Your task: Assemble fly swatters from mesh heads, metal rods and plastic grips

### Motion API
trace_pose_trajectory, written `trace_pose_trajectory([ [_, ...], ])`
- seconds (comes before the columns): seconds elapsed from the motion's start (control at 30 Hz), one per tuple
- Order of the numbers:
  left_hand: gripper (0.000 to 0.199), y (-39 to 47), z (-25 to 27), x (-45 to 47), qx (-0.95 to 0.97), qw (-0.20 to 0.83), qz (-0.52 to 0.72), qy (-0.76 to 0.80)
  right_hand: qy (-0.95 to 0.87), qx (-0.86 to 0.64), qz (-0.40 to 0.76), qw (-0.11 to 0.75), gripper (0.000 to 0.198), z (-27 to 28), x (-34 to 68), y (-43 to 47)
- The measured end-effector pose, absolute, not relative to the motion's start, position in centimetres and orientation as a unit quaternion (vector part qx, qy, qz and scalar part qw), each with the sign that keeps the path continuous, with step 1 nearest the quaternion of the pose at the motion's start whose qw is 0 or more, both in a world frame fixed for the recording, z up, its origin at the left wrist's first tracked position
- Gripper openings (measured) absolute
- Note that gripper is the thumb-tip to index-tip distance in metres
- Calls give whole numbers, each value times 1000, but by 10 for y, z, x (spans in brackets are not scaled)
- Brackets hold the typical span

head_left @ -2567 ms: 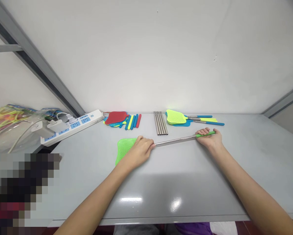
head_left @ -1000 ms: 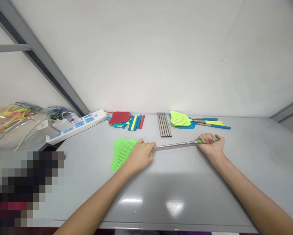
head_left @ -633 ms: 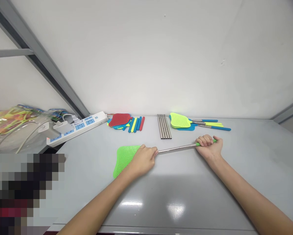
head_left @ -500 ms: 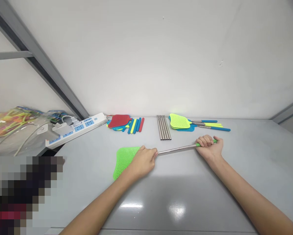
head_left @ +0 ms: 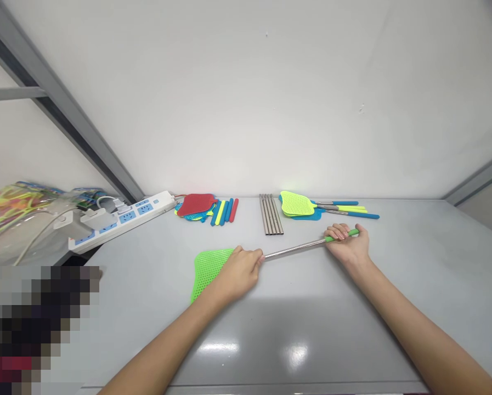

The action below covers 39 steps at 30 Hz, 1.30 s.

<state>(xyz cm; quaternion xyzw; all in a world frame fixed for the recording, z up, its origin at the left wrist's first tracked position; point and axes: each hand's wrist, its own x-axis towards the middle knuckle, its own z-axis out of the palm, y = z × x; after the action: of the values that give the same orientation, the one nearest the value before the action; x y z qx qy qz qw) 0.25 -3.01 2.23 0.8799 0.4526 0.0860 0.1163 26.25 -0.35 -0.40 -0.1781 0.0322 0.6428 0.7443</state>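
Note:
A fly swatter with a bright green perforated head (head_left: 208, 270), a silver metal rod (head_left: 295, 248) and a green handle grip (head_left: 353, 232) is held between my hands above the grey table. My left hand (head_left: 241, 270) wraps round the neck, where head and rod meet, and hides that joint. On the green grip my right hand (head_left: 348, 244) is closed, palm turned up, with the thumb lying toward the grip's end. The swatter slants slightly, its handle end farther from me than its head.
Along the wall lie stacked swatter heads (head_left: 196, 204), several coloured grips (head_left: 225, 212), a row of metal rods (head_left: 271, 215) and assembled fly swatters (head_left: 299, 204). A white power strip (head_left: 126, 218) with plugs and a plastic bag (head_left: 23, 214) are at left. A blurred patch covers the lower left.
The view has shifted slightly, so the things along the wall appear a little farther left. Both hands keep their hold on the green fly swatter, with the right hand's fingers slightly loosened.

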Motion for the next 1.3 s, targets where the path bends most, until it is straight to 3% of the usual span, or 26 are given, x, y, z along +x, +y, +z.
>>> trace_pose_trajectory([
  [0.23, 30, -33, 21, 5, 882, 122, 97, 444, 75, -211, 632, 742, 31, -2, 268, -1],
  [0.6, 30, -31, 16, 4, 892, 96, 76, 436, 81, -236, 594, 765, 13, -2, 273, 1],
  [1.3, 28, -30, 10, 5, 896, 65, 55, 437, 60, -119, 637, 760, 28, -6, 259, -8],
])
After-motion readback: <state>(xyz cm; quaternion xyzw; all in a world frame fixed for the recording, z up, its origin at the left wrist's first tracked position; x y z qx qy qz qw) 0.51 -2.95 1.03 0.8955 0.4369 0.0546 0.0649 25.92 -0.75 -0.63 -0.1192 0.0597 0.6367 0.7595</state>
